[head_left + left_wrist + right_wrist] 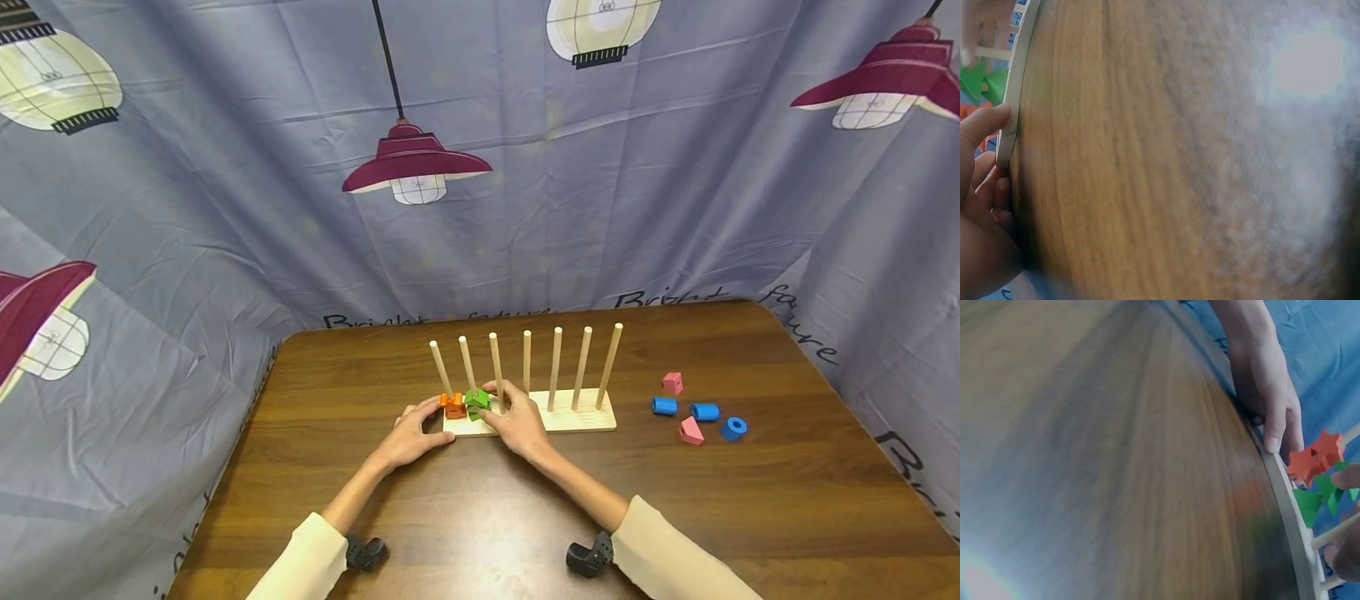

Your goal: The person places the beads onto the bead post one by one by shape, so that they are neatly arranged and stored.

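A pale wooden peg board (577,419) with several upright pegs sits on the table. My left hand (408,435) grips its left end, the thumb (988,122) on the front edge and the other fingers round the end. Orange star-shaped blocks (453,407) are stacked low on the leftmost peg. On the second peg are green triangular blocks (477,400), turned at differing angles. My right hand (520,421) reaches in from the right and pinches the upper green block between thumb and fingers. Part of that hand lies behind the third peg.
Right of the board lie three blue cylinders (705,412) and two pink blocks (692,432), one pink block farther back. The brown wooden table (315,375) ends at a grey-blue curtain (517,242) behind and at the sides.
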The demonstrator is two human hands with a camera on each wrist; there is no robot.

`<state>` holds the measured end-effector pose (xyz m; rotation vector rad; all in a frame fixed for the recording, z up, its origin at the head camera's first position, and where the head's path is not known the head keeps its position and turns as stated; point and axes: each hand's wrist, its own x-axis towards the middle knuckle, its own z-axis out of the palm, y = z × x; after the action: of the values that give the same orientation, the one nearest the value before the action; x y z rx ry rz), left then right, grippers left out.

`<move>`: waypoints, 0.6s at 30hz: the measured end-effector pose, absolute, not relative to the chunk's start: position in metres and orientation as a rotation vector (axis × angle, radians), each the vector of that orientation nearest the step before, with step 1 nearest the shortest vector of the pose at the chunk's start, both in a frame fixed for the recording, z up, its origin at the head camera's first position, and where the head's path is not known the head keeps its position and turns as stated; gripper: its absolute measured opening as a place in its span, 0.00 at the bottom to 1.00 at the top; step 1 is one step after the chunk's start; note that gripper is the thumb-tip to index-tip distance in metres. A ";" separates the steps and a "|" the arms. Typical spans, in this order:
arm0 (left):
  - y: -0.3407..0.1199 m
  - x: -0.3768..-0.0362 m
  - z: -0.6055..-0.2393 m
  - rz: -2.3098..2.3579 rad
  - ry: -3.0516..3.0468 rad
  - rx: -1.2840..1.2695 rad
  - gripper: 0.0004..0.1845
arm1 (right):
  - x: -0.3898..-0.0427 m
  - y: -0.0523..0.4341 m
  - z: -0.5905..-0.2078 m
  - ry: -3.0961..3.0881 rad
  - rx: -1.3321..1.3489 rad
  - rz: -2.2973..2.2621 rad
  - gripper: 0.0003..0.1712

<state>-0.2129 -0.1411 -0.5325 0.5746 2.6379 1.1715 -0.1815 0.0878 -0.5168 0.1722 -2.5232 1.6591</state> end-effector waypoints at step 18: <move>-0.142 -0.212 -0.531 1.177 2.621 0.548 0.39 | -0.093 0.255 -0.516 -2.489 0.121 1.197 0.20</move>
<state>-0.2118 -0.1418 -0.5310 0.5485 2.6208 1.1768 -0.0930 0.2550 -0.5164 0.1209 -2.4891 1.1966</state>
